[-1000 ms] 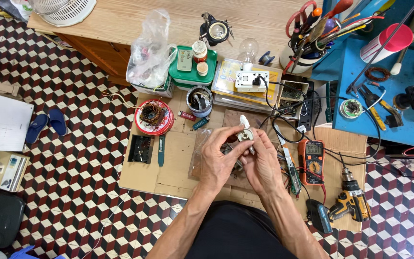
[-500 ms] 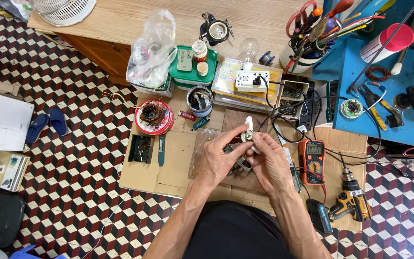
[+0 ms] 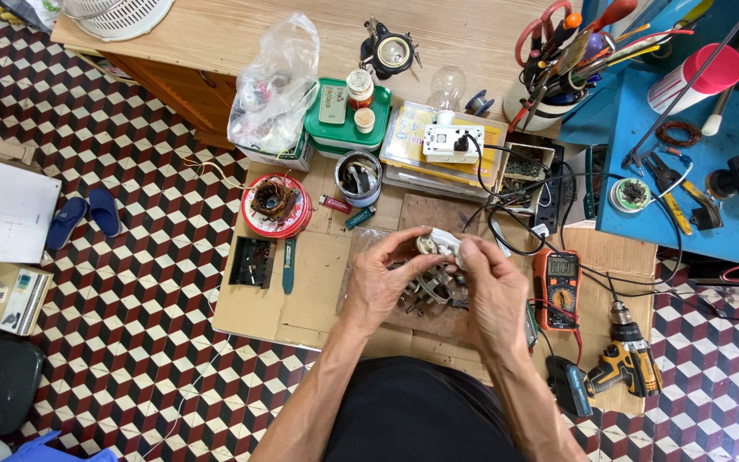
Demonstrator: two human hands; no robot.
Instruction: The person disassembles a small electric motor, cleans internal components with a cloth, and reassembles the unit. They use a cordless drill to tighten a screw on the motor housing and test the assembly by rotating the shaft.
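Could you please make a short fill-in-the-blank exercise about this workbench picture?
1. Both hands, left hand and right hand, hold a small ____ part between them.
2. The cordless drill near the right forearm is black and ____.
3. The multimeter has an ____ case.
4. The pair of sandals on the tiled floor is ____.

Missing words: white; yellow; orange; blue

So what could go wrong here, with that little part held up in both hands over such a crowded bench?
The small white part is pinched between the left hand and right hand; if it slips, it could vanish among the metal pieces just below. The black cables loop close beside the right hand and might snag. The orange multimeter sits near that elbow and could get knocked.
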